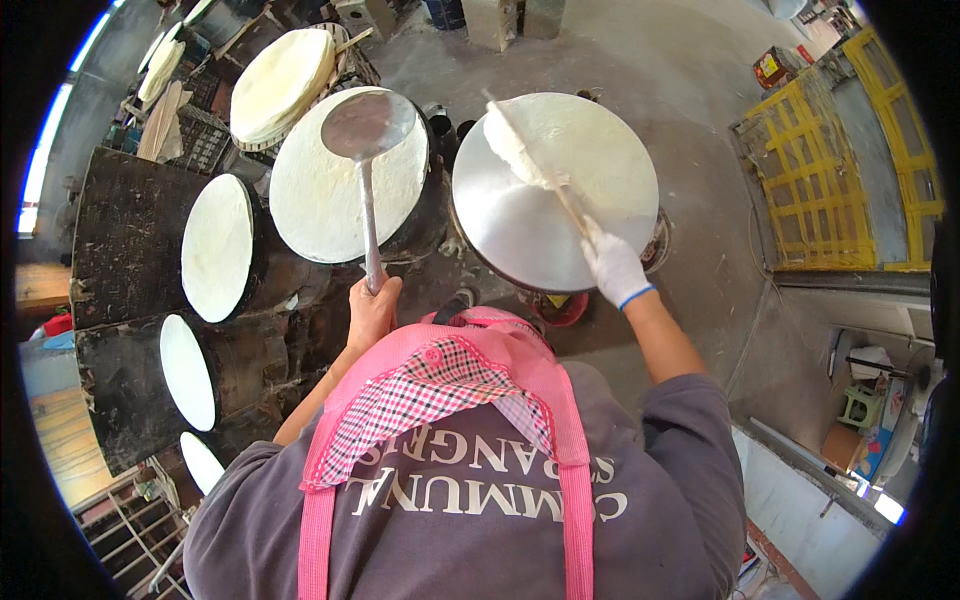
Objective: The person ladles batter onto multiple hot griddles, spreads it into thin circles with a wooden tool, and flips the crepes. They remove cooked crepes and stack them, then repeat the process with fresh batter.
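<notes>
My bare left hand (373, 311) grips the handle of a large metal ladle (367, 124). The ladle's round bowl hangs over a pale flatbread (322, 202) that covers a round griddle. My right hand (615, 262), in a white glove with a blue cuff, holds a long wooden stick (574, 206). The stick slants across a round metal griddle (502, 240), and a mass of pale batter (517, 150) lies along its far half. A thin pale layer (600, 142) covers the griddle's far and right parts; bare shiny metal shows at the near left.
A stack of flatbreads (281, 86) rests on a basket at the upper left. More round griddles bearing pale sheets, one of them (217, 247) nearest, line the dark worktop (135, 232) on the left. A red basin (562, 309) is beneath the right griddle. Yellow-taped panels (810, 180) stand at right.
</notes>
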The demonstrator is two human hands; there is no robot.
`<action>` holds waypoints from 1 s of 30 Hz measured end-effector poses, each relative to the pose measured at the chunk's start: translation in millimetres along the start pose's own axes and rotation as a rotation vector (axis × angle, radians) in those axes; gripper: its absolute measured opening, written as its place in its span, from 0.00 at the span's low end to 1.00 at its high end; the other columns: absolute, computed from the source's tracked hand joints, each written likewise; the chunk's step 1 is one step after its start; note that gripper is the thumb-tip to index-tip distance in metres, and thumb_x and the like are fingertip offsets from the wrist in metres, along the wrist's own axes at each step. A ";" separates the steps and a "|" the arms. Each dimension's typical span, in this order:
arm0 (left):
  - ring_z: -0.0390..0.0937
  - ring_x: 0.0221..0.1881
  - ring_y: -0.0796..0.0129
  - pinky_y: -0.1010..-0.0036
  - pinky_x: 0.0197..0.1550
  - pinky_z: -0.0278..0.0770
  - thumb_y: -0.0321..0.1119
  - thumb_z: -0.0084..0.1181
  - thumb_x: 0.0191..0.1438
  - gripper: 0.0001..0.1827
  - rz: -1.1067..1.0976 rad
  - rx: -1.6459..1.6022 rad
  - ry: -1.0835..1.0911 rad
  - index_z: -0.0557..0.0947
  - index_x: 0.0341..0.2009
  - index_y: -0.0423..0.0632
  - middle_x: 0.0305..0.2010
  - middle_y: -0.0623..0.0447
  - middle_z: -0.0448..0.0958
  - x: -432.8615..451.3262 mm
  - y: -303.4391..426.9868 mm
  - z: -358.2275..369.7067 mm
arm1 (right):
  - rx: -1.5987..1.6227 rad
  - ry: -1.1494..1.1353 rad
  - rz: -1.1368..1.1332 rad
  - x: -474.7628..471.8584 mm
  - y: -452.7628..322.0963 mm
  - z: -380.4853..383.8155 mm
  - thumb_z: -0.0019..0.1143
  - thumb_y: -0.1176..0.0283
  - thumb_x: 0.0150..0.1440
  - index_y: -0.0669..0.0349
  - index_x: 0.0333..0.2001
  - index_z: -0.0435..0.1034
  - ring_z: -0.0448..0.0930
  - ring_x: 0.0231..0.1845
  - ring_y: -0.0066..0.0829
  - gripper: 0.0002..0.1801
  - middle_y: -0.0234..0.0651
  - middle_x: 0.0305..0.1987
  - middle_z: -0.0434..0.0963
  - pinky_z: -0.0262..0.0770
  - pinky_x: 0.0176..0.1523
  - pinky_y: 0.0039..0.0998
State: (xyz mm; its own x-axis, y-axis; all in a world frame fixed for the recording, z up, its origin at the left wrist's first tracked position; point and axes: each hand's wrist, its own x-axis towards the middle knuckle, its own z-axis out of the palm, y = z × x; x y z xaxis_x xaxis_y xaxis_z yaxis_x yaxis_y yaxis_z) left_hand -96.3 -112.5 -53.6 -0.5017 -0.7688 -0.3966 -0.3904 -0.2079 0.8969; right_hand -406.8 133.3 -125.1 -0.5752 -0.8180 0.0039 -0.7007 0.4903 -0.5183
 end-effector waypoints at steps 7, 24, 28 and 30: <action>0.58 0.16 0.80 0.76 0.18 0.56 0.31 0.56 0.55 0.16 -0.028 0.054 0.068 0.66 0.18 0.49 0.14 0.63 0.61 -18.1 -12.6 -0.7 | -0.141 -0.029 -0.020 -47.8 6.8 -5.3 0.49 0.64 0.61 0.57 0.64 0.60 0.79 0.29 0.52 0.28 0.50 0.34 0.77 0.77 0.34 0.47; 0.62 0.13 0.78 0.76 0.15 0.60 0.33 0.56 0.56 0.16 -0.028 0.060 0.086 0.67 0.19 0.49 0.14 0.61 0.63 -42.1 -10.6 18.3 | -0.027 0.056 -0.075 0.0 27.9 -19.0 0.47 0.65 0.63 0.60 0.61 0.64 0.79 0.34 0.53 0.24 0.54 0.33 0.77 0.75 0.40 0.48; 0.62 0.14 0.79 0.76 0.16 0.60 0.34 0.56 0.56 0.15 0.008 0.086 0.025 0.69 0.21 0.48 0.15 0.61 0.64 -41.5 -2.5 22.7 | -0.006 -0.039 -0.204 29.8 24.6 -7.3 0.45 0.64 0.63 0.61 0.61 0.64 0.78 0.36 0.55 0.23 0.56 0.35 0.77 0.74 0.41 0.49; 0.62 0.14 0.79 0.77 0.16 0.60 0.34 0.56 0.57 0.14 0.026 0.093 0.020 0.69 0.21 0.48 0.15 0.62 0.64 -45.4 -1.6 21.7 | -0.031 -0.205 -0.240 -5.5 22.0 -18.1 0.46 0.66 0.63 0.62 0.61 0.63 0.78 0.39 0.55 0.24 0.55 0.40 0.78 0.74 0.44 0.47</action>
State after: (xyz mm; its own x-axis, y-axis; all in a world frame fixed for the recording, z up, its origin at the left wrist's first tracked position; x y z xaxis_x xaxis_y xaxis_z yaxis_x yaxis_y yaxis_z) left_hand -89.6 -64.2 -41.2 -0.4971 -0.7855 -0.3687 -0.4483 -0.1313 0.8842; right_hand -426.7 154.1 -121.1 -0.2968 -0.9536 -0.0507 -0.8206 0.2818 -0.4971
